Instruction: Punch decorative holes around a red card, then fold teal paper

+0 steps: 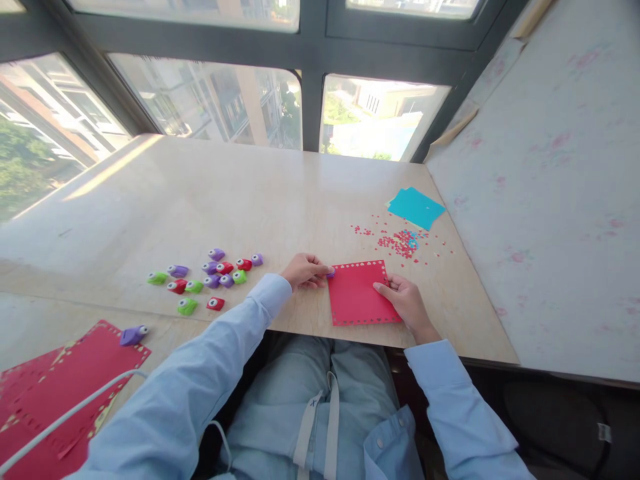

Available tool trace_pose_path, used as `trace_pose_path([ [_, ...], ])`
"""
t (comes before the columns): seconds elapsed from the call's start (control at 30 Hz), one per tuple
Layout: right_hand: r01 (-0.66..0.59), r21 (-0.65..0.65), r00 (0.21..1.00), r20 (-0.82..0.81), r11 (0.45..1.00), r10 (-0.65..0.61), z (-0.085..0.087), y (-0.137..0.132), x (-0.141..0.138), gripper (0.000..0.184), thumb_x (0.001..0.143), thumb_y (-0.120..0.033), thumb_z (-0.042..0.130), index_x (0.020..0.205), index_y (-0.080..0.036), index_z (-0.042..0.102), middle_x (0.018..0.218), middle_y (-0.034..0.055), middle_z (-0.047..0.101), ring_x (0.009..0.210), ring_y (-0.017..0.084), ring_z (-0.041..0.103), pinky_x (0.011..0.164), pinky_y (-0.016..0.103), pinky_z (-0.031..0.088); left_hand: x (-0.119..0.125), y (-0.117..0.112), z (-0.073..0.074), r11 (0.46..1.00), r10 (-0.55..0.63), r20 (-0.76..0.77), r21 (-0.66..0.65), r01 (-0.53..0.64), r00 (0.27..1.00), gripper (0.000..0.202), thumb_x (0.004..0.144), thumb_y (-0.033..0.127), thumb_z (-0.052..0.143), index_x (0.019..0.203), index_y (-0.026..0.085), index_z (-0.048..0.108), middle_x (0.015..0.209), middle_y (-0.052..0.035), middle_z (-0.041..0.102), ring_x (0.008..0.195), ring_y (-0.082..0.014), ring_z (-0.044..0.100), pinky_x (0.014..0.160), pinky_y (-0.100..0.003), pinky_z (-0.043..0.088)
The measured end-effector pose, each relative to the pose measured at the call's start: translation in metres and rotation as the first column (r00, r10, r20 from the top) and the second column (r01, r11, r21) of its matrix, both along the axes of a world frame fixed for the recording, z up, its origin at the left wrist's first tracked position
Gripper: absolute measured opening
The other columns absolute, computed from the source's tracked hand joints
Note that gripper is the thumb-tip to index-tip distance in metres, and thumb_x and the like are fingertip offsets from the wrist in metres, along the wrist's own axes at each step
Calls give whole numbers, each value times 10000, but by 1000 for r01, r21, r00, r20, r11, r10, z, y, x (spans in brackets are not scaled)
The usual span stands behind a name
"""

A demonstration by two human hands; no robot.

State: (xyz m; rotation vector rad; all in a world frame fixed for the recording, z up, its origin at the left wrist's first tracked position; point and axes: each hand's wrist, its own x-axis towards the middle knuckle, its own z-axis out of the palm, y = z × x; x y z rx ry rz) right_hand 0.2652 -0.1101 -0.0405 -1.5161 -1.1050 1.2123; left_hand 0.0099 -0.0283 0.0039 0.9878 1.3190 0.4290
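A square sheet of red paper (360, 297) lies in front of me near the table's front edge, with small cut-outs along its top and bottom edges. My left hand (306, 271) is closed on a small purple craft punch (331, 272) at the sheet's upper left corner; most of the punch is hidden. With thumb and fingers, my right hand (404, 300) pinches the right edge of the red paper. Left of my left hand stand several small punches in purple, red and green, among them a red punch (215, 304) and a green punch (187, 307).
Blue paper sheets (417, 208) lie at the right, behind scattered red and blue paper bits (397, 243). More punched red sheets (75, 380) sit at the lower left, a purple punch (133, 335) on them. A white cable (75, 410) crosses them. A patterned wall (550, 200) bounds the right side.
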Motion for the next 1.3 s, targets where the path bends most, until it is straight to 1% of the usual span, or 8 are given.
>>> trace_pose_path([
  [0.1,25,1,1000,11,1000,-25,-2,0,0,458,684,-518,802,968,-174,698,1006,101,770,876,275,721,781,377,570,-3,-4,-5,995,1,21,95,-3,1000,311,709,310,818,797,155,563,712,-23,683,550,-115,652,458,-189,427],
  [0.23,48,5,999,15,999,-48,-1,0,-1,466,675,-521,805,962,-171,693,993,101,769,874,278,718,786,384,568,-5,-14,-17,962,-67,19,267,60,998,471,697,412,813,1049,177,607,667,38,618,501,-106,588,447,-208,433],
  [0.37,58,-9,998,-25,998,-58,3,-2,-2,459,672,-512,812,976,-187,700,998,82,770,866,269,720,784,378,572,-3,-21,-27,917,-103,-51,382,115,993,382,717,400,775,1012,177,679,616,53,559,476,-90,518,449,-210,398],
  [0.6,108,8,993,-41,994,-107,7,-7,-2,430,690,-524,801,954,-201,698,940,63,769,832,262,713,734,359,578,-1,-24,-36,872,-23,-178,478,106,984,348,801,431,682,1056,196,722,697,8,655,525,-110,562,526,-224,438],
  [0.77,126,9,990,-68,992,-125,9,-12,0,404,697,-500,811,950,-204,701,949,58,767,838,252,709,751,349,576,2,-27,-44,788,93,-340,599,139,936,375,866,429,619,1158,220,725,786,-24,715,700,-154,641,661,-236,466],
  [1.07,171,-71,978,-111,983,-178,13,-22,18,538,629,-517,851,1017,-185,682,966,85,768,843,260,715,745,361,575,7,-33,-38,749,179,-388,650,131,904,364,883,404,587,1156,198,711,825,-40,735,749,-170,666,708,-246,471],
  [1.2,276,-68,925,-254,959,-284,16,-25,23,511,639,-457,861,1043,-207,670,976,65,769,857,252,728,771,362,591,6,-34,-37,737,196,-366,667,109,910,337,868,389,596,1112,191,719,807,-41,733,729,-174,665,698,-258,475],
  [1.3,330,-25,858,-409,944,-311,15,-26,25,502,664,-404,850,1095,-231,661,1102,58,749,1012,268,710,883,390,587,5,-34,-37,730,204,-348,677,95,915,315,859,389,601,1086,208,724,783,-29,727,711,-174,666,685,-258,476],
])
